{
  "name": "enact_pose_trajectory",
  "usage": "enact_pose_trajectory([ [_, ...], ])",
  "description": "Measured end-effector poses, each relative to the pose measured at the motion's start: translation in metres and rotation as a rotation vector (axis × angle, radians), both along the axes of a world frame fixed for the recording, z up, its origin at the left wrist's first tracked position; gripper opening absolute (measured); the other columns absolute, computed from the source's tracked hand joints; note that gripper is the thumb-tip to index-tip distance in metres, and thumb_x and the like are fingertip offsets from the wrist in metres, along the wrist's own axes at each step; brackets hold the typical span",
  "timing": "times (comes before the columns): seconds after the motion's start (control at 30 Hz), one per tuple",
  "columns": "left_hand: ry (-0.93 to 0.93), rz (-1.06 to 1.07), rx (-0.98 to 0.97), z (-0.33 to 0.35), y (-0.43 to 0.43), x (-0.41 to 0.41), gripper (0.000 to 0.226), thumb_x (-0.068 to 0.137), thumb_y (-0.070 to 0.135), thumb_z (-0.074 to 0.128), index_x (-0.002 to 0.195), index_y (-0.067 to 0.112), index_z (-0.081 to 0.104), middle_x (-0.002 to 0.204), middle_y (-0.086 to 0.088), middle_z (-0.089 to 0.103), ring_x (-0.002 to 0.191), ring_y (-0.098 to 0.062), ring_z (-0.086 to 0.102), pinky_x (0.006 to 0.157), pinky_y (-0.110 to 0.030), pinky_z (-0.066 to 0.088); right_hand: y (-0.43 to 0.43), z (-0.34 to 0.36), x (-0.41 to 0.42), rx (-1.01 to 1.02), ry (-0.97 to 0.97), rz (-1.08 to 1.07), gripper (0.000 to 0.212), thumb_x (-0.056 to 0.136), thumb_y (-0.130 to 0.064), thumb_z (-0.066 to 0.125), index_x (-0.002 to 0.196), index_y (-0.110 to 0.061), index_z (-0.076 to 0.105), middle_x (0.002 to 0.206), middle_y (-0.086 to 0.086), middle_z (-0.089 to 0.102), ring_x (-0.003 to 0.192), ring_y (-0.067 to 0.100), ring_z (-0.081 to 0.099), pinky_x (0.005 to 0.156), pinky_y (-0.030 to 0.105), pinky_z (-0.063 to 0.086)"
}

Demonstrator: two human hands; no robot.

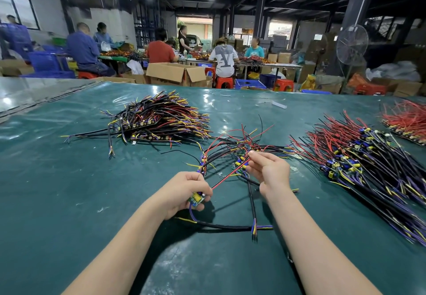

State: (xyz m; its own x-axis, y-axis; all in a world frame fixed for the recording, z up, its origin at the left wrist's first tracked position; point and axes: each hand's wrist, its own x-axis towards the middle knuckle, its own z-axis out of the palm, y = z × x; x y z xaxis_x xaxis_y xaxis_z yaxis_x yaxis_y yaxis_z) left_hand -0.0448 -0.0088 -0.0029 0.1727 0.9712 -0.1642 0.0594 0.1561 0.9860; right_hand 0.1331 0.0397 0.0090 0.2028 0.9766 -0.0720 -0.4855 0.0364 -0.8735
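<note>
My left hand (184,191) grips a small green circuit board (196,197) with a yellow part and trailing wires, low over the green table mat (69,191). A red wire (227,178) runs from that board up to my right hand (267,170), which pinches wires at its fingertips. Just beyond both hands lies a loose tangle of wired boards (239,147) with red, black and yellow leads. A black cable (230,226) with purple and yellow ends curves on the mat below my hands.
A stacked pile of wired boards (159,119) lies at the far left. A long heap of similar boards (364,163) fills the right side, and a red-wired pile (405,119) sits at the far right edge. Several people work at tables behind, among cardboard boxes and stools.
</note>
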Motion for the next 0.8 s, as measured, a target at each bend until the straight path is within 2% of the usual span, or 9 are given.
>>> enact_pose_trajectory([
  [0.07,0.001,-0.014,0.014,0.002,0.001,0.001,0.042,0.069,-0.005,0.066,0.040,0.018,0.047,0.051,-0.004,0.055,0.048,-0.012,0.052,0.040,-0.017,0.039,0.000,0.002,0.000,-0.099,0.192,0.049,0.021,0.083,0.004,0.060,0.063,-0.002,0.060,0.039,-0.002,0.057,0.032,0.003,0.052,0.036,0.014,0.045],
  [0.13,-0.045,-0.063,0.010,0.005,-0.001,0.002,0.031,0.059,0.002,0.064,0.040,0.019,0.046,0.049,-0.002,0.052,0.045,-0.011,0.050,0.039,-0.015,0.036,0.000,0.003,0.000,-0.181,0.457,0.108,0.038,0.087,0.000,0.058,0.050,-0.002,0.065,0.039,0.000,0.057,0.030,0.004,0.052,0.033,0.013,0.043],
  [0.2,-0.071,-0.097,0.015,0.006,-0.002,0.003,0.030,0.061,0.003,0.064,0.042,0.020,0.048,0.050,-0.001,0.053,0.044,-0.010,0.051,0.041,-0.015,0.039,0.001,0.001,0.000,-0.173,0.607,0.126,0.048,0.088,-0.002,0.056,0.041,-0.001,0.065,0.040,0.002,0.057,0.030,0.005,0.053,0.033,0.014,0.043],
  [0.27,-0.060,-0.045,0.038,0.002,-0.001,0.002,0.038,0.072,-0.004,0.064,0.045,0.019,0.052,0.051,-0.001,0.054,0.044,-0.009,0.051,0.042,-0.017,0.043,0.000,-0.002,-0.002,-0.155,0.634,0.122,0.049,0.089,-0.002,0.055,0.040,-0.001,0.064,0.042,0.003,0.059,0.032,0.007,0.055,0.035,0.015,0.046],
  [0.37,-0.052,0.132,0.060,-0.001,0.002,0.000,0.027,0.078,-0.008,0.058,0.059,0.011,0.060,0.050,-0.002,0.055,0.042,-0.008,0.050,0.043,-0.018,0.045,-0.004,-0.003,-0.008,-0.164,0.538,0.146,0.039,0.089,-0.002,0.055,0.052,0.001,0.065,0.044,0.006,0.061,0.036,0.009,0.058,0.037,0.017,0.048],
  [0.47,-0.090,0.215,0.069,-0.002,0.004,-0.001,0.021,0.077,-0.009,0.060,0.062,0.004,0.063,0.051,-0.006,0.055,0.041,-0.011,0.049,0.042,-0.018,0.044,-0.011,-0.002,-0.021,-0.196,0.274,0.262,0.017,0.087,-0.003,0.058,0.071,0.000,0.060,0.046,0.005,0.061,0.038,0.009,0.059,0.037,0.016,0.047],
  [0.57,-0.094,0.226,0.080,-0.002,0.005,-0.001,0.029,0.076,-0.006,0.063,0.053,0.010,0.067,0.051,-0.006,0.055,0.042,-0.012,0.050,0.042,-0.018,0.043,-0.019,-0.004,-0.035,-0.192,0.046,0.388,0.012,0.084,0.001,0.060,0.072,0.001,0.060,0.045,0.003,0.059,0.038,0.008,0.057,0.042,0.017,0.049],
  [0.7,-0.085,0.234,0.055,-0.003,0.006,-0.001,0.028,0.076,-0.001,0.065,0.052,0.013,0.066,0.050,-0.003,0.056,0.043,-0.010,0.052,0.042,-0.017,0.043,-0.024,-0.004,-0.040,-0.142,-0.083,0.475,0.007,0.083,0.006,0.060,0.076,0.003,0.060,0.047,0.004,0.059,0.039,0.009,0.055,0.044,0.018,0.050],
  [0.8,-0.067,0.192,0.030,-0.003,0.005,0.000,0.029,0.079,0.003,0.064,0.052,0.013,0.062,0.048,0.000,0.053,0.041,-0.009,0.050,0.041,-0.016,0.042,-0.025,-0.005,-0.038,-0.119,-0.180,0.489,0.010,0.082,0.003,0.063,0.073,-0.002,0.061,0.048,0.002,0.059,0.040,0.009,0.054,0.046,0.019,0.051],
])
